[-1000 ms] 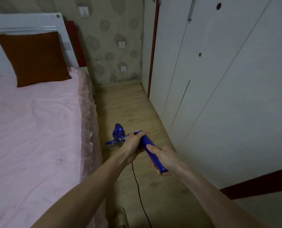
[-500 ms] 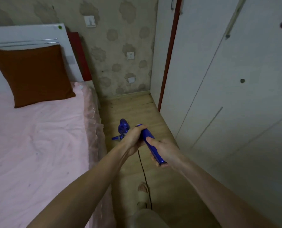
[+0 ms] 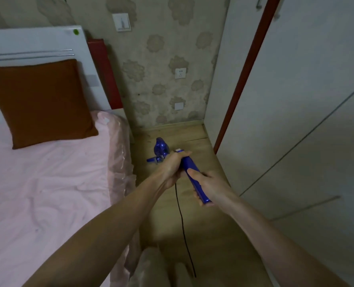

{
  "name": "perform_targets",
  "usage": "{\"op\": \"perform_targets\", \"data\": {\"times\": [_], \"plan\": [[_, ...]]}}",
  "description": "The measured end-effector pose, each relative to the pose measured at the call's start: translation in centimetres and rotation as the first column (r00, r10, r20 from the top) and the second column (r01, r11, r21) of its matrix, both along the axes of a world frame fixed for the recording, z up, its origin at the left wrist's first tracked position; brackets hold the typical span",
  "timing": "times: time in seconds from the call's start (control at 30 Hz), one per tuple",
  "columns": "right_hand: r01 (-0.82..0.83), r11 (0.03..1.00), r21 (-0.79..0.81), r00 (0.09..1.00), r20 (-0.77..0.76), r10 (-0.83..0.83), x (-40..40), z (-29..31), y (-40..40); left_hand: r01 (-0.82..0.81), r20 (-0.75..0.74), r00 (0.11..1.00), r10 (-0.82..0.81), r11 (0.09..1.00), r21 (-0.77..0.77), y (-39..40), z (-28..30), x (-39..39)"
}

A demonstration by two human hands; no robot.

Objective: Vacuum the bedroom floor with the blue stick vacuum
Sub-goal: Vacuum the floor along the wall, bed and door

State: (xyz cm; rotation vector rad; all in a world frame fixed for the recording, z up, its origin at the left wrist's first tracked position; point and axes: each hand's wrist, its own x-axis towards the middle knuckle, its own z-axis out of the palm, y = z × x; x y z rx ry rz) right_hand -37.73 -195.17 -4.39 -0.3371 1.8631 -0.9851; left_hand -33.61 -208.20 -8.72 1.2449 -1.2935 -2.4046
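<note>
Both hands — left hand, right hand — curled around blue stick vacuum handle — no legible lettering.

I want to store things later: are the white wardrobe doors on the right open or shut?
Shut, as far as visible: the white wardrobe doors lie flush in one flat plane, with only thin seams between panels.

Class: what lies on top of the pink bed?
A brown cushion leans against the white headboard, on the pink sheet. Whatever is under the sheet is covered.
</note>
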Motion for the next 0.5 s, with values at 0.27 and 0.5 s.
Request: {"op": "perform_targets", "data": {"times": [0.27,0.5], "plan": [[0.057,0.997,0.057,0.998,0.011,-0.058,-4.2,-3.1,-13.6,0.044,0.047,0.998,-0.046,0.998,0.052,-13.7,-3.5,-5.0],[0.051,0.992,0.117,0.998,0.015,-0.053,-6.6,-5.6,-24.5,0.029,0.075,0.997,-0.035,0.996,0.084,-24.3,-5.9,-7.6]]}}
